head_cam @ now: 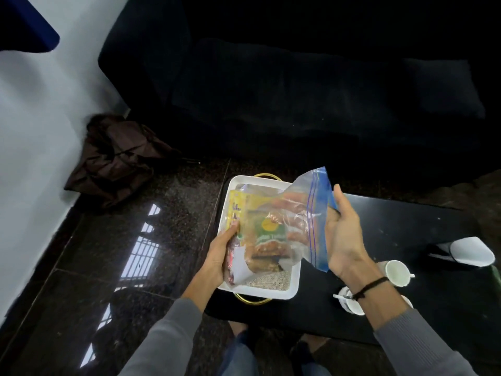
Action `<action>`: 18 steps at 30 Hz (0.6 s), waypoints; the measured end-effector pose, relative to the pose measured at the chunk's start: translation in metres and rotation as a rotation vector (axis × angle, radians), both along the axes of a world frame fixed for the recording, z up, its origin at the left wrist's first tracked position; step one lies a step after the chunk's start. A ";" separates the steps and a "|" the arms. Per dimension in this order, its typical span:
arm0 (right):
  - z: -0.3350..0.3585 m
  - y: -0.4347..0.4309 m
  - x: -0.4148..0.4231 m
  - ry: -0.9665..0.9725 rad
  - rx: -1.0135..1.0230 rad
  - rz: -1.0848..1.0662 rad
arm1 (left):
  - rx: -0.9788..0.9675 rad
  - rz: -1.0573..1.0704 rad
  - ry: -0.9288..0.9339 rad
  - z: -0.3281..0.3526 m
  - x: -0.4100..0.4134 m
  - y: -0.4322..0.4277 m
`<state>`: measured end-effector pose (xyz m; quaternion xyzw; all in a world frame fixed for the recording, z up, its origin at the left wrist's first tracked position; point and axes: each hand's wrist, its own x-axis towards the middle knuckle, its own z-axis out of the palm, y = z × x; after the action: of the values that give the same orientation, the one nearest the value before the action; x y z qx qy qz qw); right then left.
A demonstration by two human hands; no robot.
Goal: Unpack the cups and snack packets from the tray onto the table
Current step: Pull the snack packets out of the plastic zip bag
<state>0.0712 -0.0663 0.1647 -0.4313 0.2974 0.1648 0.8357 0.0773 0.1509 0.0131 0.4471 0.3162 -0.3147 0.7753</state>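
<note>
A clear zip bag [298,213] with a blue seal strip holds several snack packets, one yellow and green. It hangs just above a white tray [294,283] with gold handles on the black table [393,240]. My left hand [219,256] grips the bag's lower end with the packets. My right hand [343,234] holds the bag's blue zip edge, lifted to the right. Two white cups sit on the table at the right: one upright [397,272], the other [349,301] partly hidden behind my right wrist.
A burlap liner [271,280] covers the tray bottom. A white slipper [471,252] lies at the table's right edge. A dark sofa [271,90] stands behind the table. A brown bag [113,156] slumps on the floor by the white wall at the left.
</note>
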 end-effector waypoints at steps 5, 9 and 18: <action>-0.033 0.005 0.000 0.278 -0.319 -0.102 | 0.062 0.096 0.004 -0.016 0.001 0.003; -0.061 0.006 -0.008 0.331 -0.421 0.148 | 0.117 0.019 -0.058 -0.030 0.001 0.009; -0.074 0.013 -0.014 0.221 -0.378 0.251 | 0.383 -0.049 -0.137 -0.045 0.001 0.007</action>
<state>0.0570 -0.0537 0.0906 -0.5928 0.3567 0.2548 0.6756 0.0784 0.1579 -0.0315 0.6142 0.3060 -0.2364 0.6879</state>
